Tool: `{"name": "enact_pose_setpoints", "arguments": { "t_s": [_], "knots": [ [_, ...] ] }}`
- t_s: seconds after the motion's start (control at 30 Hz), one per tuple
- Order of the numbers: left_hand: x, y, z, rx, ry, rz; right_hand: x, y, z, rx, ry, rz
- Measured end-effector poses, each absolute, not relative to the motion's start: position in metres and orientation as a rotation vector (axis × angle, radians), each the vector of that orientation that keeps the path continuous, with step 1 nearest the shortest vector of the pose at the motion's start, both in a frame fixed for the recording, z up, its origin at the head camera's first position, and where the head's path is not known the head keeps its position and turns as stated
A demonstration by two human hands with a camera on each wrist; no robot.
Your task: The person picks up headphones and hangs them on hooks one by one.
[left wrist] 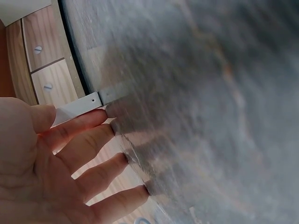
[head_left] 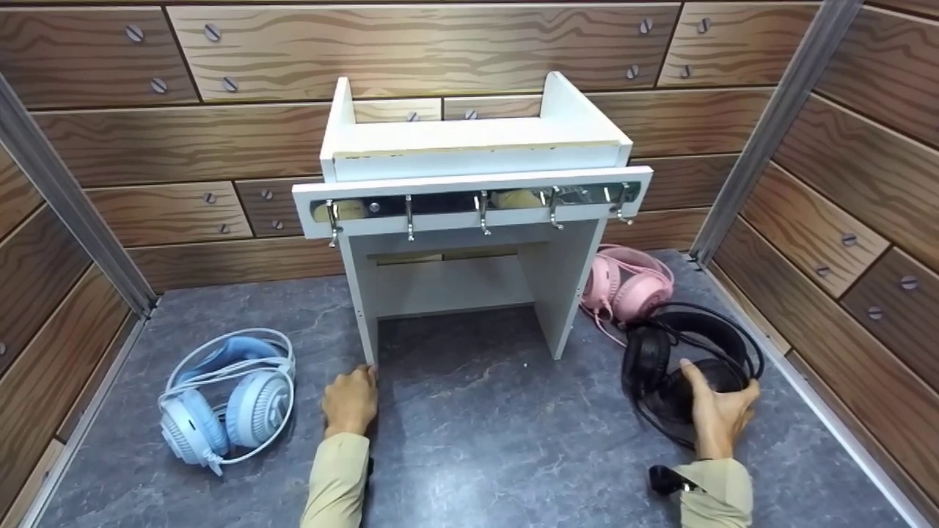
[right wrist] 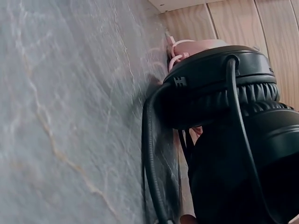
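Observation:
My left hand (head_left: 351,400) is at the front foot of the left side panel of a white stand (head_left: 469,180). In the left wrist view the thumb and forefinger of that hand (left wrist: 70,172) pinch the panel's end (left wrist: 79,108), and the fingertips touch the tabletop. On the right, my right hand (head_left: 722,414) grips an ear cup of the black headphones (head_left: 645,359), thumb on top and fingers round the outer side. The right wrist view shows these headphones (right wrist: 219,102) close up, with only a bit of the hand at the bottom edge.
Light blue headphones (head_left: 257,407) lie on the grey marbled table (head_left: 484,447) at the left. Pink headphones (head_left: 642,293) lie behind the black ones, beside the stand's right panel. Several metal hooks (head_left: 483,213) line the stand's front bar. Wood-patterned walls (head_left: 440,44) surround the table.

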State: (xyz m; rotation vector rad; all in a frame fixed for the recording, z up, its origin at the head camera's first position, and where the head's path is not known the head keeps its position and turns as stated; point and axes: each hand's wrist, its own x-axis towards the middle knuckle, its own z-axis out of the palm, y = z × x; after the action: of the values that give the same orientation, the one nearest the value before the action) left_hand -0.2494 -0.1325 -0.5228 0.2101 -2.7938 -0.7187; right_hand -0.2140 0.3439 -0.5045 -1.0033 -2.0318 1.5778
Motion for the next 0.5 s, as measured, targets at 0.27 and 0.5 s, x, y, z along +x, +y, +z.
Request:
{"name": "enact_pose_setpoints", "arguments": {
  "t_s": [0.27,0.5],
  "knots": [
    [-0.2496,-0.1330,-0.5243,0.197,-2.787,-0.715,-0.2126,0.3470,-0.5030,-0.998,-1.896,1.657],
    [-0.2491,-0.1329,-0.5221,0.204,-2.777,-0.728,-0.2115,0.3480,-0.5037,-1.010,-1.832,1.690]
  ]
}}
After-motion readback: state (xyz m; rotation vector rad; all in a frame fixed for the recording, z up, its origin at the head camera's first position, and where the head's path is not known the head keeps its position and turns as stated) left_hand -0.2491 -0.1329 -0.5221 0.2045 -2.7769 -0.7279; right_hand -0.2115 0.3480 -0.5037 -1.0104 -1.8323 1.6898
